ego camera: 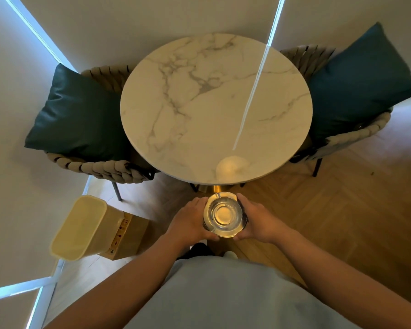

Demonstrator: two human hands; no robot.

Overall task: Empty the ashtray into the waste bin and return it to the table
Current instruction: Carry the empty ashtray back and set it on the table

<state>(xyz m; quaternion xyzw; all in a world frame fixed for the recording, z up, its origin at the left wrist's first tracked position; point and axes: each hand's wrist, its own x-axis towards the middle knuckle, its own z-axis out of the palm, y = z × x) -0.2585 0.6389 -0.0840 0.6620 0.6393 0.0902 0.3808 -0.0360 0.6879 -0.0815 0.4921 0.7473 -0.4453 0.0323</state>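
A round clear glass ashtray (224, 214) is held upright in front of my body, just short of the near edge of the round marble table (214, 103). My left hand (190, 222) grips its left side and my right hand (259, 222) grips its right side. The ashtray's bowl looks empty. A cream waste bin (86, 227) with a closed-looking lid stands on the floor to my lower left, apart from my hands.
Two woven chairs with dark teal cushions (78, 112) (363, 81) flank the table left and right. A small wooden box (128, 236) sits beside the bin. Herringbone wood floor (330, 210) spreads to the right; curtains hang behind and to the left.
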